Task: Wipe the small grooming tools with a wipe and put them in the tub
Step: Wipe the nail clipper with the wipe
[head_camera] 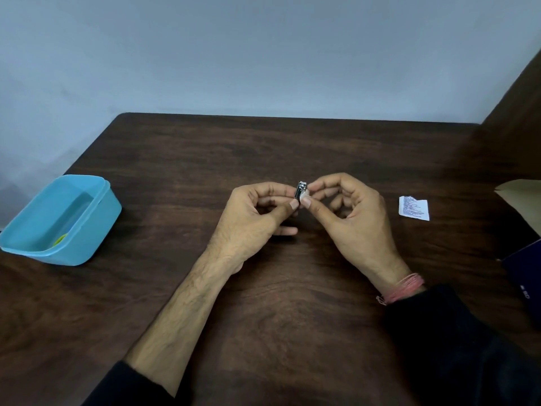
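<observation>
Dark sleeves (456, 347) frame the bottom of the view, and from them both forearms reach to the middle of the desk (292, 148). Held above it, the left hand (251, 218) pinches a small metal nail clipper (299, 191) between thumb and fingers, so that grip is narrow and closed on the tool. The right hand (351, 212) pinches a small white wipe (306, 197) against the clipper's right side, its grip equally tight. The clipper stands nearly upright, its long axis running away from the camera, with the wipe touching its lower end.

The blue tub (96, 224) sits well apart at the far left, a green item (60, 239) already inside. It lies on the left hand's side, so that hand looks better placed for the drop. A torn sachet (413, 208) lies to the right.
</observation>
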The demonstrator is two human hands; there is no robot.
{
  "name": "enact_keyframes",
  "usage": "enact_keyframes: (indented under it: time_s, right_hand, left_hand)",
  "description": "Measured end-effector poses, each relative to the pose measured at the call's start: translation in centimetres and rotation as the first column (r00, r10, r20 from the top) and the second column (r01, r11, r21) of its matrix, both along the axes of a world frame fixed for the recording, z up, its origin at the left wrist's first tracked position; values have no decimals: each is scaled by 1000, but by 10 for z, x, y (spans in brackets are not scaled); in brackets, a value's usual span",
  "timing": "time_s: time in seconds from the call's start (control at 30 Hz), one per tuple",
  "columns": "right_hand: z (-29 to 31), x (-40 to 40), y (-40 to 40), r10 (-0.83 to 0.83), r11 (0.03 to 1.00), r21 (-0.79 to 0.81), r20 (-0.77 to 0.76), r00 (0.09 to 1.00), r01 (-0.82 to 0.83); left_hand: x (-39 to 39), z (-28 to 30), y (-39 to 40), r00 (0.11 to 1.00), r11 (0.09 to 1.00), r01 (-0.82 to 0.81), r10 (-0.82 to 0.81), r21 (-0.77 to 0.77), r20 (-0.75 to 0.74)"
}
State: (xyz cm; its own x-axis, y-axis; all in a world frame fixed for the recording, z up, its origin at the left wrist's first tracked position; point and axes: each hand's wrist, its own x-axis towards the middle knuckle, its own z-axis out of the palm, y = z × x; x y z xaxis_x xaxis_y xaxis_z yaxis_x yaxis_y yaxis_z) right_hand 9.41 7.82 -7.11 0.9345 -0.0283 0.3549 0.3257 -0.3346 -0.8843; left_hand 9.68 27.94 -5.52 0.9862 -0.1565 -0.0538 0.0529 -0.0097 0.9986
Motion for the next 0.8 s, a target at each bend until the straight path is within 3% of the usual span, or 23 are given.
enact_keyframes:
  time_s: [0.47, 0.8]
  right_hand:
    - [1, -1, -1, 6, 999, -32, -70, 998, -8]
    - [5, -4, 2, 2, 1000, -26, -88, 996, -4]
  left_hand:
    - [-3, -5, -4, 989, 984, -124, 111, 129, 101]
    - [-3, -8, -6, 980, 966, -140, 103, 219, 173]
